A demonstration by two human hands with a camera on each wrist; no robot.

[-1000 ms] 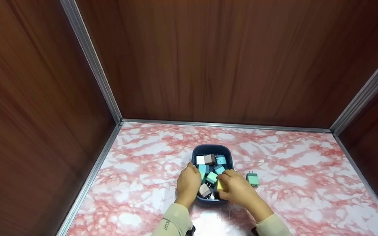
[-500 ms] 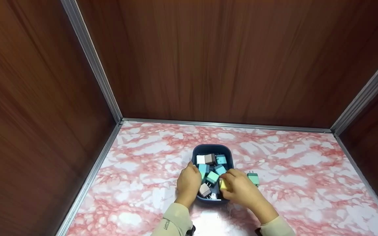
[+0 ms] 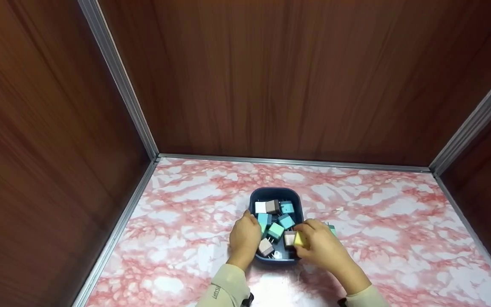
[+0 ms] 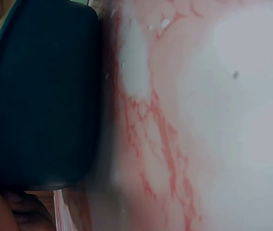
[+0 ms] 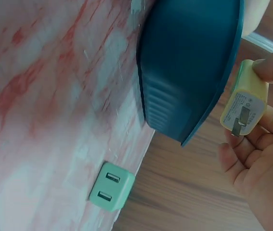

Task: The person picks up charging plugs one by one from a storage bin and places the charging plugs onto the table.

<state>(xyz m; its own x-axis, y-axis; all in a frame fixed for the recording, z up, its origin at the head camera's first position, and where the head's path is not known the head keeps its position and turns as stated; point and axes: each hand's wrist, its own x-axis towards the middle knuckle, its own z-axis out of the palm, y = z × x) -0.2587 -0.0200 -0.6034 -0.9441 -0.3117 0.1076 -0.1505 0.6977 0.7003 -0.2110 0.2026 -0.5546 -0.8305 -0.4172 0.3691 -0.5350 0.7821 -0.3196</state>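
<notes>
A dark blue plastic bin [image 3: 276, 192] stands on the table, holding several power adapters with prongs in green, blue, white and beige. My left hand [image 3: 245, 236] grips the bin's left side. Between thumb and fingers of my right hand [image 3: 320, 245] is a yellow power adapter [image 5: 247, 98], pinched just over the bin's right rim. Its metal prongs and printed label show in the right wrist view. A pinkish-beige adapter [image 3: 289, 238] lies in the bin beside it. In the left wrist view the bin's dark wall [image 4: 40, 96] fills much of the left side.
A green adapter [image 5: 111, 186] with two USB ports rests on the table to the right of the bin, partly hidden by my right hand in the head view. Brown wood-look panels [image 3: 279, 85] with metal edging enclose the red-and-white marbled tabletop [image 3: 194, 187].
My right hand has moved rightward with the yellow adapter, from inside the bin to its right rim. The pinkish-beige adapter has come into sight. My left hand has kept its place.
</notes>
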